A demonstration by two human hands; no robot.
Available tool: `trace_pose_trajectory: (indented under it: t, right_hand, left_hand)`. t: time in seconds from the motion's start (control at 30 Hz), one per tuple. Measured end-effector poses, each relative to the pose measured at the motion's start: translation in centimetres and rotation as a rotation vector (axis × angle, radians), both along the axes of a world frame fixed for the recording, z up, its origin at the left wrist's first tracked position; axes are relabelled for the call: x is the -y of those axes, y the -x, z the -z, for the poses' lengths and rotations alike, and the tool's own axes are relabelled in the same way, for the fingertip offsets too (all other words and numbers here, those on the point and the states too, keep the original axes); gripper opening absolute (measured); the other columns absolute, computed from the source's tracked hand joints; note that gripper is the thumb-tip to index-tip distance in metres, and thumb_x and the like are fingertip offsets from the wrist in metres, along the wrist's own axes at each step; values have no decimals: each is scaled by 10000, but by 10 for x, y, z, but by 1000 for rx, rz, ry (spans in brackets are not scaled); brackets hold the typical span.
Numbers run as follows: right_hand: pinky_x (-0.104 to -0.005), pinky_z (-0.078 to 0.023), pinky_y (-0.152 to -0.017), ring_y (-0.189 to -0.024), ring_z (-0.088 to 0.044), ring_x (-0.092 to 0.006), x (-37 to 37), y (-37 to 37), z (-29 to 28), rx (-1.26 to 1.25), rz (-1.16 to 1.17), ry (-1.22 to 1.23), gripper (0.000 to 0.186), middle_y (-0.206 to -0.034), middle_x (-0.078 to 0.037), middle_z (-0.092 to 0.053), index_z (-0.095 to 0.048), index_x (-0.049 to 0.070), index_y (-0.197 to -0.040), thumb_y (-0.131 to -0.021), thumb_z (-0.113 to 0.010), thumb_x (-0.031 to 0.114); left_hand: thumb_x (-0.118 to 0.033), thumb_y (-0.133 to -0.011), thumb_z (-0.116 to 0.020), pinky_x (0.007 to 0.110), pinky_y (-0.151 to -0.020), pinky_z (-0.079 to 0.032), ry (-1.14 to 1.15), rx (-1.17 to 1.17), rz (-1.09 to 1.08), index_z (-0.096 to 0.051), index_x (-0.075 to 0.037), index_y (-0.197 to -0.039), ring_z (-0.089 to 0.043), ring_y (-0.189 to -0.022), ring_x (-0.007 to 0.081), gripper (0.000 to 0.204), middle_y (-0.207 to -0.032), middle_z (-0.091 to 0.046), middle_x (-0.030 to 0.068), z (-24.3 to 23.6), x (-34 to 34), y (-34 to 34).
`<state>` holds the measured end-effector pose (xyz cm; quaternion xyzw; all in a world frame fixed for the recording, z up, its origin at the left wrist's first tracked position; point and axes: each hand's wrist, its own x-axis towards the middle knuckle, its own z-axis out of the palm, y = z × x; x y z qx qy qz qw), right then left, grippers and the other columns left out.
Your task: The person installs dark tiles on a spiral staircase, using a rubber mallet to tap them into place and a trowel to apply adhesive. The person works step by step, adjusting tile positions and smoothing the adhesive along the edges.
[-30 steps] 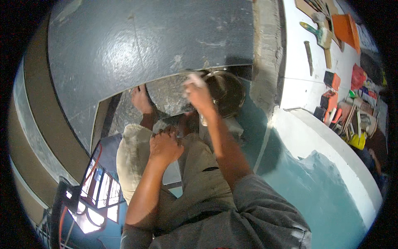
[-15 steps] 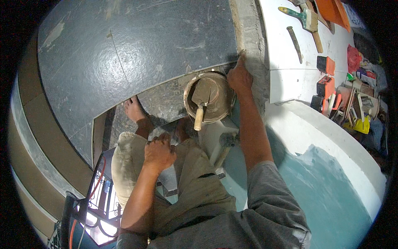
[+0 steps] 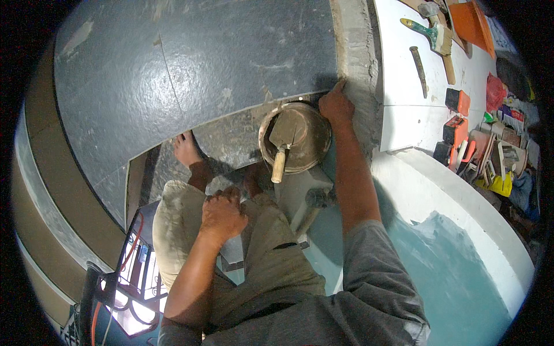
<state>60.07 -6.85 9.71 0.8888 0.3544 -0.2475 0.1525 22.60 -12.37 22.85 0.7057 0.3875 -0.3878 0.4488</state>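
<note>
My right hand (image 3: 337,106) is closed except for its index finger, which reaches out to the seam between the dark grey floor tile (image 3: 231,52) and a rough cement strip (image 3: 360,75). No object shows in it. Just left of that hand stands a mortar-smeared bucket (image 3: 315,144). A trowel (image 3: 278,166) with a wooden handle lies across it, blade inside. My left hand (image 3: 224,214) rests on my knee, its fingers curled and nothing visible in them. A mallet with a dark head (image 3: 317,198) lies below the bucket.
On white tiles (image 3: 398,63) at the right lie a paintbrush (image 3: 433,36), a chisel-like metal bar (image 3: 419,71) and orange-black tools (image 3: 456,128). Beyond them is a pile of mixed items. A low white wall (image 3: 456,179) curves at right; steps (image 3: 69,190) run along the left.
The view has shifted slightly, so the brush, bar and bucket appear a little farther right and lower. My right index finger stays at the seam; my left hand remains on my knee.
</note>
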Motion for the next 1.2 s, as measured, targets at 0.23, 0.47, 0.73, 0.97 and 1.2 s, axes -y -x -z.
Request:
trace_pose_trajectory:
  t: [0.23,0.47,0.73,0.97,1.2]
  right_hand:
    - [-527,-497,-1024,-1165,-640,-484,-2,-8,24,-48,83,-150,865,-1310,-360,-607,-161,-101,-1573,-893,-569,245]
    - [-519,-466,-1067,-1240,-580,-510,30,-13,23,-165,81,-413,748,-1411,-406,-498,-295,-105,-1537,-911,-517,239]
    - [-482,-407,-1129,-1332,-512,-500,24,-21,64,-303,391,-449,708,-1445,-392,-481,-368,-91,-1513,-900,-517,231]
    - [-471,-471,-992,-1137,-611,-426,-2,-28,87,-289,623,-557,638,-1298,-317,-587,-480,-111,-1427,-886,-524,224]
    - [-479,-432,-1121,-1318,-530,-493,12,-26,39,-99,64,-372,664,-1463,-345,-497,-430,-38,-1507,-904,-516,226]
  left_hand:
    - [-378,-881,-623,490,-1103,-422,70,-84,35,-449,-1,-1470,-554,-1299,386,721,-1384,-585,243,-7,-10,-5]
    - [-383,-869,-619,503,-1088,-433,-34,81,-59,-453,-1,-1461,-571,-1266,396,723,-1338,-606,247,3,-2,3]
    - [-428,-883,-626,498,-1107,-419,-2,5,-2,-497,-5,-1443,-556,-1294,387,713,-1375,-587,246,5,0,3]
    - [-373,-893,-608,523,-1001,-482,-136,149,-71,-535,-41,-1411,-627,-1143,421,619,-1233,-652,261,2,-1,0]
    - [-378,-905,-589,513,-1077,-430,7,79,-96,-512,-12,-1408,-574,-1259,389,626,-1368,-599,230,1,-4,-3]
